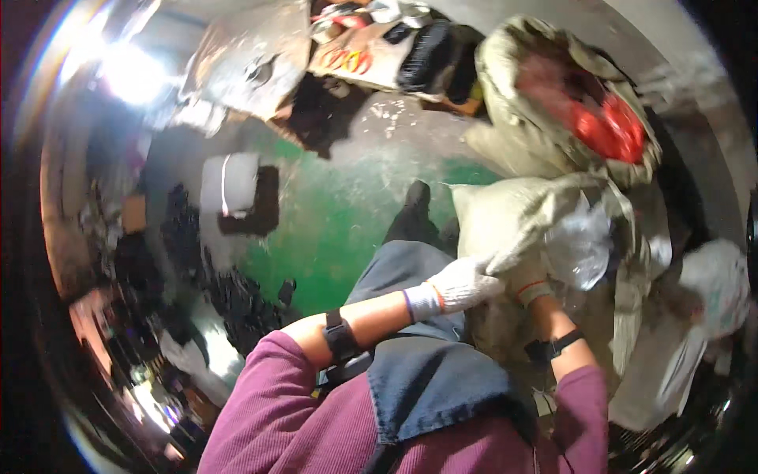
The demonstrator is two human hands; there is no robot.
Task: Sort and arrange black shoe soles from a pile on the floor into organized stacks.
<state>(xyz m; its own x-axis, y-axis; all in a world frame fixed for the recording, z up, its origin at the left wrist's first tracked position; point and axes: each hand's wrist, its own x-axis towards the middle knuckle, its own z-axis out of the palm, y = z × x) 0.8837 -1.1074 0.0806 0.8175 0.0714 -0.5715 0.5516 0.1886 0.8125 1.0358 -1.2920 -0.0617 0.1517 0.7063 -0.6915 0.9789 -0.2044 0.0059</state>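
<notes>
A pale woven sack (505, 209) lies right in front of me, its mouth turned to the right with clear plastic (580, 241) showing inside. My left hand (466, 285), in a white knit glove, is closed on the sack's near edge. Close beside it, my right hand (527, 276), also gloved, presses against the same woven fabric; its fingers are partly hidden by the folds but appear closed on the cloth. Behind this sack stands a larger open woven sack (513, 103) holding red plastic bags (612, 126).
A grey block-shaped bundle (230, 183) with a white strap sits on the green floor (316, 253). Worn boards (237, 63) and a low table (371, 59) with orange rings stand at the back. Black scraps (237, 304) are strewn to the left; white plastic bags (714, 288) lie at right.
</notes>
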